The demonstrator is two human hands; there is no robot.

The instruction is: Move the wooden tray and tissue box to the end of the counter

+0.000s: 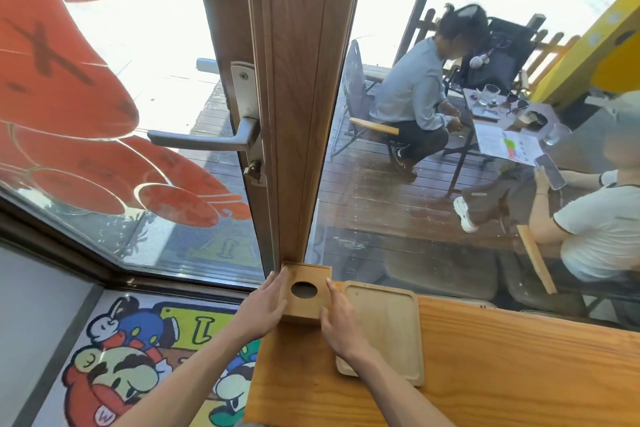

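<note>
A square wooden tissue box (304,291) with a round hole in its top sits at the far left end of the wooden counter (502,367), against the door frame. My left hand (261,308) lies flat against the box's left side. My right hand (337,322) presses its right side, fingers straight. Both hands clasp the box between them. The empty pale wooden tray (384,329) lies flat just right of the box, partly under my right wrist.
A wooden door frame (301,97) with a metal handle (207,140) rises right behind the box. Glass panes stand along the counter's far edge. Outside, two people sit at a table. A cartoon floor mat (138,357) lies below left.
</note>
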